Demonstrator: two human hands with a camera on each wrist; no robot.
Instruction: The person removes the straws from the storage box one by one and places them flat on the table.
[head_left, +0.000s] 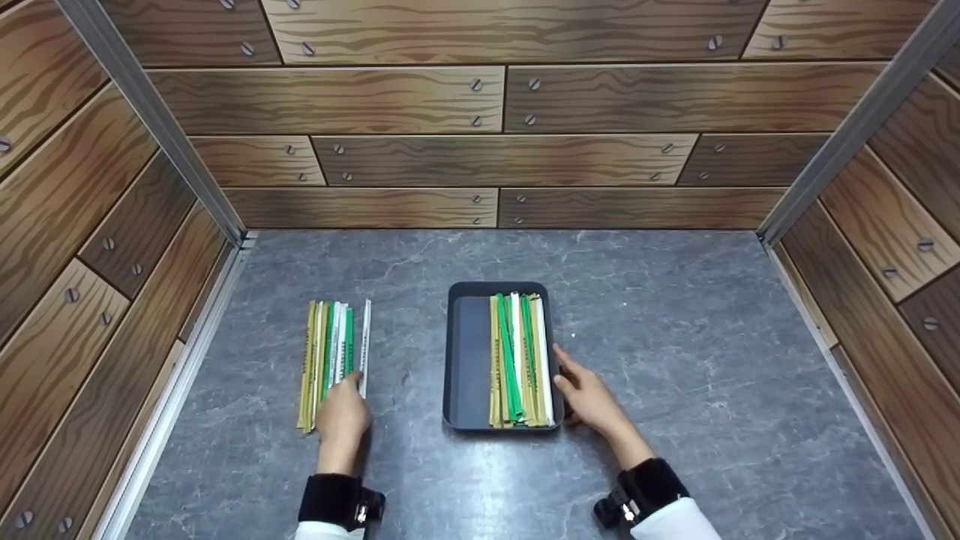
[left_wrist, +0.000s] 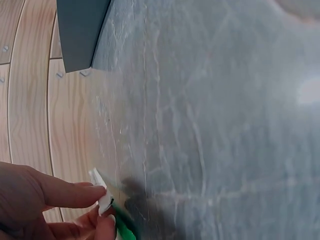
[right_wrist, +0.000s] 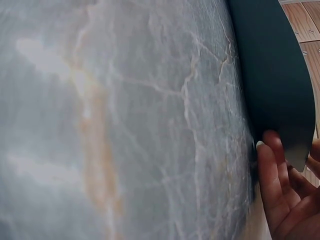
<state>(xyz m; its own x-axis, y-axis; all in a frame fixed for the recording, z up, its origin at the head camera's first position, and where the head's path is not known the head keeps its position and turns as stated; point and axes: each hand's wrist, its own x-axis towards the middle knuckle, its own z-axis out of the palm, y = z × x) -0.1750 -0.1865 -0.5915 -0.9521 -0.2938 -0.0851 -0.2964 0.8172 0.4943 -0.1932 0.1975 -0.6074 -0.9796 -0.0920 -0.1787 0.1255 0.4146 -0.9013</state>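
Observation:
My left hand pinches a long, thin white wrapped stick with dark print between thumb and fingers. The left wrist view shows the white end of that stick at the fingertips. Just left of it lies a row of similar gold, green and white sticks, partly covered by the hand. A dark grey tray holds more such sticks along its right side. Against the tray's outer right wall rests my right hand, its fingers extended and touching low on the dark wall.
The tray and loose sticks stand on a grey marbled tabletop. Wood-patterned panels rise at the back and both sides, with metal strips along the side edges. A dark cuff with a camera sits on each wrist.

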